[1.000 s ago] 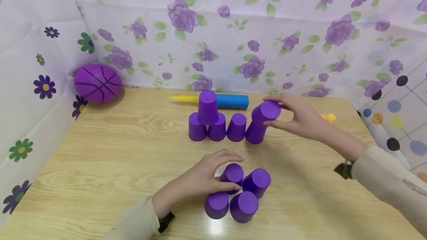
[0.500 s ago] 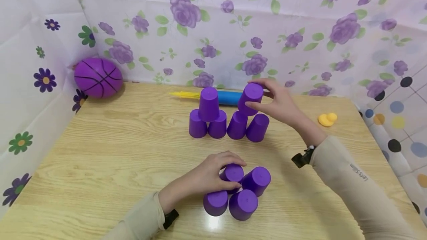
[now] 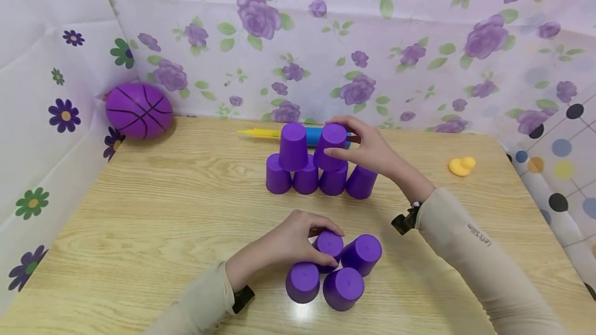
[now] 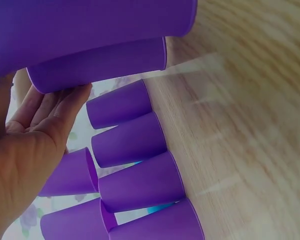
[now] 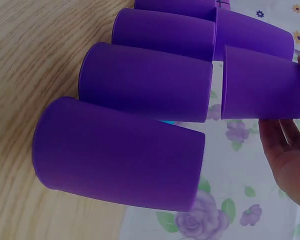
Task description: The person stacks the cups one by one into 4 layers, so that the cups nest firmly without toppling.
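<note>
In the head view, a row of several upside-down purple cups [image 3: 278, 174] stands on the table. One cup [image 3: 293, 146] rests on top at the row's left. My right hand [image 3: 368, 146] grips another upside-down cup [image 3: 329, 143] by its sides, beside that upper cup. The right wrist view shows a narrow gap between this held cup [image 5: 265, 85] and the row. Nearer to me, my left hand [image 3: 291, 244] has thumb and fingers around the back-left cup [image 3: 329, 246] of a front cluster. Its other cups [image 3: 343, 288] stand upside down, close together.
Behind the row lies a blue pump [image 3: 314, 136] with a yellow tip. A purple ball [image 3: 139, 111] sits at the back left corner, and a yellow toy duck [image 3: 462, 166] at the right. Flowered sheeting [image 3: 200, 66] borders the table's back.
My right hand has carried its cup left from over the row's right end to beside the upper cup. My left hand has closed in around the front cup.
</note>
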### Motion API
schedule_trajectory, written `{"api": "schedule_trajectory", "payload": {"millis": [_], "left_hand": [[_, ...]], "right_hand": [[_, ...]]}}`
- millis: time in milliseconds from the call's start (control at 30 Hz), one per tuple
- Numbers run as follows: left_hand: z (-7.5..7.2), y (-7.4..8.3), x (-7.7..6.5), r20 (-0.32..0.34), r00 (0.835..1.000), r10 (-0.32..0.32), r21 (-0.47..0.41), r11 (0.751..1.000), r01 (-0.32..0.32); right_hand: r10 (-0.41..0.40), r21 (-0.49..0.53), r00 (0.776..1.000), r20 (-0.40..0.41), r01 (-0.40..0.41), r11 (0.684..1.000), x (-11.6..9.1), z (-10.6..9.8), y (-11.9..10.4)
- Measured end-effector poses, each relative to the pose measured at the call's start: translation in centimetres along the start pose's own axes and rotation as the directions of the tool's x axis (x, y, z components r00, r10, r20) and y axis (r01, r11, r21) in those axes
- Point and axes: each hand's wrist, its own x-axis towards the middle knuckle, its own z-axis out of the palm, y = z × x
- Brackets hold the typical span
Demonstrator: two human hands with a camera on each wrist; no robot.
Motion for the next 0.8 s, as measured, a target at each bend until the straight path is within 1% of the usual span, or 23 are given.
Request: {"api": "schedule_trajectory", "payload": {"millis": [167, 267, 300, 400, 500, 633, 800], "left_hand": [[0.0, 0.1, -0.1, -0.003, 0.999, -0.035, -0.034, 0.999, 0.035], [-0.1, 0.3, -0.1, 0.005, 0.999, -0.054, -0.021, 0.998, 0.055], [-0.2, 0.4, -0.1, 0.009, 0.998, -0.058, -0.018, 0.998, 0.058], [-0.3, 0.6, -0.1, 0.022, 0.998, -0.061, 0.003, 0.998, 0.061], [-0.4, 0.7, 0.0, 0.029, 0.998, -0.056, 0.004, 0.998, 0.056], [-0.5, 0.7, 0.3, 0.037, 0.998, -0.052, 0.004, 0.999, 0.051], [-0.9, 0.7, 0.5, 0.075, 0.997, -0.033, 0.001, 0.999, 0.033]], "right_hand": [[0.022, 0.031, 1.000, 0.001, -0.022, 0.999, 0.1, 0.3, 0.2], [0.037, 0.036, 0.999, 0.005, -0.037, 0.999, -0.3, 0.4, -1.1], [0.039, 0.041, 0.999, 0.005, -0.039, 0.998, -0.3, 0.5, -1.0], [0.033, 0.032, 0.999, 0.012, -0.033, 0.999, -0.2, 0.6, -0.8], [0.012, 0.003, 1.000, 0.026, -0.012, 1.000, 0.3, 0.7, 0.7], [-0.013, -0.056, 0.999, 0.047, 0.015, 0.998, 0.5, 0.4, 0.6], [-0.019, -0.071, 0.998, 0.066, 0.023, 0.997, 0.7, 0.2, 0.4]]}}
